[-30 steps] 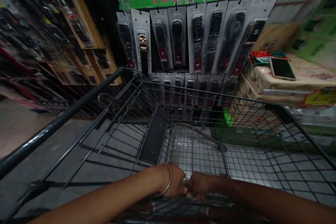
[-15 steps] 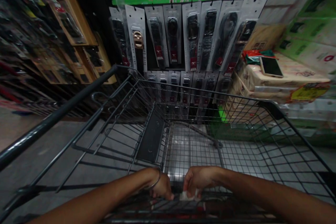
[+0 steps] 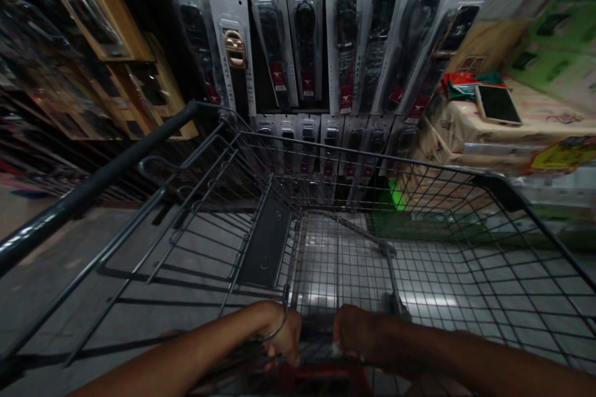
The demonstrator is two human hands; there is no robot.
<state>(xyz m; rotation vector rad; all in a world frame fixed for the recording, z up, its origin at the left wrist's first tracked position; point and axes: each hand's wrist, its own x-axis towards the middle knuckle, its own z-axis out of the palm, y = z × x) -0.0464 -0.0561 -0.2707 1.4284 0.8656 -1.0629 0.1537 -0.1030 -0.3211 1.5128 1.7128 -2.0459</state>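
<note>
My left hand (image 3: 285,336), with a thin bracelet on the wrist, is low in the middle, over the near side of a wire shopping cart (image 3: 265,242). Its fingers curl downward and together; anything between them is hidden. Close to its right, my right hand (image 3: 356,332) is closed, blurred and darker. A bit of a small white wad, like crumpled tissue, shows at its fingertips. Just below both hands is a red-edged thing (image 3: 321,372), too dim to name.
The cart's handle bar (image 3: 93,189) runs along the left. Packaged belts (image 3: 344,43) hang on the rack beyond it. Wooden-framed goods (image 3: 153,87) hang at left. A phone (image 3: 498,104) and a red-green packet (image 3: 465,85) lie on stacked tissue packs (image 3: 488,149) at right.
The view has tipped downward, so the rack sits higher in it. My right hand has turned and gone darker, showing less of the white wad. My left hand stays in nearly the same place.
</note>
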